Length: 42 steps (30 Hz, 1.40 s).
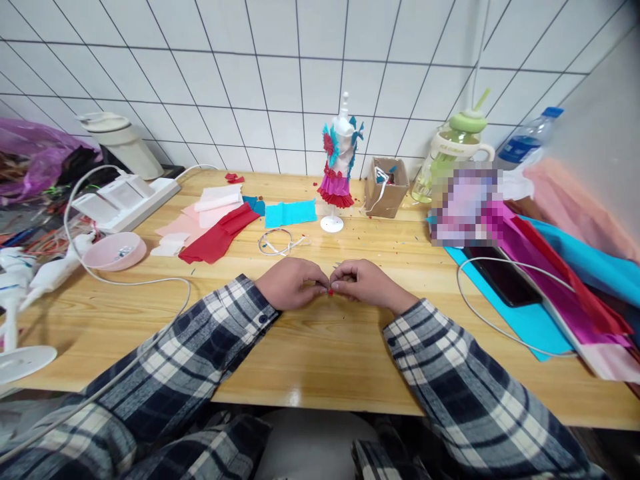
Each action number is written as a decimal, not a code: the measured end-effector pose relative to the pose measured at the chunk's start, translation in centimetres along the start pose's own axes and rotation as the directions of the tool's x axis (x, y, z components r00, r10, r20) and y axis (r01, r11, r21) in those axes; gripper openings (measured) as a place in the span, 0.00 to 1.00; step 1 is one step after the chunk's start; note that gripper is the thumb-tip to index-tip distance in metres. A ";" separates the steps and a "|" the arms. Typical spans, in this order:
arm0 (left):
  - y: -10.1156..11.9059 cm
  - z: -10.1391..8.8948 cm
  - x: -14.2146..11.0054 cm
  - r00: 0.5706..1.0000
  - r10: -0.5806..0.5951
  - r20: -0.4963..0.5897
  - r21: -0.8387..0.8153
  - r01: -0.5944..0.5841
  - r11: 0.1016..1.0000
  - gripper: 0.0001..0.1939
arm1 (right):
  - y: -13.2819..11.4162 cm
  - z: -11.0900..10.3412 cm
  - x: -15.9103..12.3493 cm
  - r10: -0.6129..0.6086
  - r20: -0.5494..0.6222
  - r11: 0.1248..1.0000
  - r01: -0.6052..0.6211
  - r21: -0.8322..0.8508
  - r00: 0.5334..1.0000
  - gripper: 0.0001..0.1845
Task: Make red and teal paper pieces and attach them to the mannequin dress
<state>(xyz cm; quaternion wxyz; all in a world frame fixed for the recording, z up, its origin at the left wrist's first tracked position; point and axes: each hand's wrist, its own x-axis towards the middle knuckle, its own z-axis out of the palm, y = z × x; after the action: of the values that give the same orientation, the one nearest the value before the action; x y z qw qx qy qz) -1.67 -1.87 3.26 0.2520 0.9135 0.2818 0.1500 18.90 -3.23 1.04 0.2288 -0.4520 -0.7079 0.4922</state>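
Fingertips nearly meeting above the table, my left hand (294, 283) and my right hand (369, 283) are both closed in a pinch. Between them is a small red paper piece (331, 292), mostly hidden by the fingers. Behind the hands stands a white mini dress form (345, 157) on a round base, dressed with a magenta and red ruffled skirt and blue and red paper flowers. A loop of thin white cord (275, 242) lies just beyond my left hand. Farther back is a light blue crepe paper strip (291, 213).
Red crepe paper (220, 235) and pink sheets lie left of centre, near a pink bowl (115, 252) and a white power strip (137, 203). A small cardboard box (386, 190) stands right of the form. At right are a phone (503, 277), coloured papers and a green-lidded bottle (457, 147).
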 end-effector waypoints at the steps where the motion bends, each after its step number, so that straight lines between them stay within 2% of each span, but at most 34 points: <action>1: 0.1 0.0 0.0 0.999 -0.036 0.035 0.073 0.033 0.997 0.10 | -0.1 0.1 0.0 -0.059 -0.039 0.985 0.052 -0.162 0.997 0.04; 4: 0.4 0.3 0.1 0.987 -0.153 0.050 0.211 0.140 0.968 0.10 | -0.7 0.9 -0.2 -0.211 -0.108 0.857 0.131 -0.498 0.972 0.06; 8: 0.7 0.7 0.2 0.963 -0.264 -0.061 0.216 0.271 0.938 0.10 | -2.0 2.0 -1.1 -0.346 -0.126 0.658 0.146 -0.738 0.930 0.08; 11: 0.4 0.7 0.4 0.920 -0.364 -0.147 0.071 0.377 0.923 0.08 | -2.8 2.5 -1.6 -0.423 -0.106 0.544 0.159 -0.824 0.900 0.12; 13: 0.0 0.6 0.5 0.875 -0.444 -0.192 -0.095 0.434 0.896 0.08 | -2.9 2.5 -1.7 -0.449 -0.133 0.560 0.162 -0.812 0.884 0.14; 14: -0.2 0.6 0.5 0.854 -0.477 -0.206 -0.167 0.450 0.877 0.09 | -2.9 2.4 -1.7 -0.452 -0.184 0.609 0.152 -0.778 0.873 0.14; 16: -0.4 0.5 0.5 0.829 -0.506 -0.236 -0.237 0.456 0.858 0.10 | -2.6 2.0 -1.4 -0.414 -0.358 0.767 0.108 -0.633 0.837 0.10; 18: -0.4 0.5 0.5 0.834 -0.474 -0.282 -0.197 0.433 0.880 0.11 | -2.2 1.7 -0.9 -0.253 -0.536 0.932 0.055 -0.357 0.805 0.09; 19: -0.4 0.5 0.4 0.847 -0.435 -0.306 -0.143 0.411 0.900 0.10 | -2.0 1.6 -0.7 -0.121 -0.566 0.985 0.029 -0.170 0.815 0.12; 20: -0.2 0.5 0.3 0.862 -0.384 -0.331 -0.074 0.382 0.921 0.10 | -1.9 1.5 -0.5 0.024 -0.535 0.999 -0.006 0.035 0.844 0.15; 22: 0.1 0.6 0.2 0.891 -0.268 -0.367 0.068 0.313 0.947 0.09 | -1.9 1.5 -0.2 0.247 -0.332 0.913 -0.104 0.394 0.910 0.20; 24: 0.4 0.7 0.1 0.909 -0.171 -0.381 0.159 0.247 0.956 0.09 | -1.9 1.7 -0.1 0.307 -0.147 0.810 -0.177 0.560 0.940 0.21; 26: 0.6 0.8 0.1 0.916 -0.123 -0.382 0.191 0.208 0.959 0.09 | -2.0 2.0 -0.1 0.300 -0.117 0.789 -0.178 0.588 0.947 0.19; 31: 0.8 1.1 0.1 0.914 -0.128 -0.384 0.166 0.205 0.965 0.08 | -1.8 2.3 0.0 0.293 -0.203 0.822 -0.138 0.552 0.934 0.16; 34: 0.9 1.2 0.2 0.894 -0.211 -0.395 0.038 0.245 0.969 0.08 | -1.6 2.1 0.1 0.271 -0.215 0.845 -0.125 0.521 0.938 0.15; 38: 1.0 1.1 0.4 0.858 -0.363 -0.363 -0.190 0.313 0.930 0.08 | -1.4 1.9 0.0 0.237 -0.213 0.860 -0.103 0.499 0.948 0.14; 42: 1.1 1.0 0.6 0.854 -0.419 -0.308 -0.311 0.325 0.893 0.09 | -1.6 1.8 0.0 0.234 -0.223 0.878 -0.107 0.466 0.946 0.13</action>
<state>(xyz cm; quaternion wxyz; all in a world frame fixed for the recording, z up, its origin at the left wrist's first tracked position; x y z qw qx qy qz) -0.27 -2.68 3.08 0.3311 0.7579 0.4754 0.2999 16.87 -4.29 1.80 0.3772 -0.5115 -0.4942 0.5932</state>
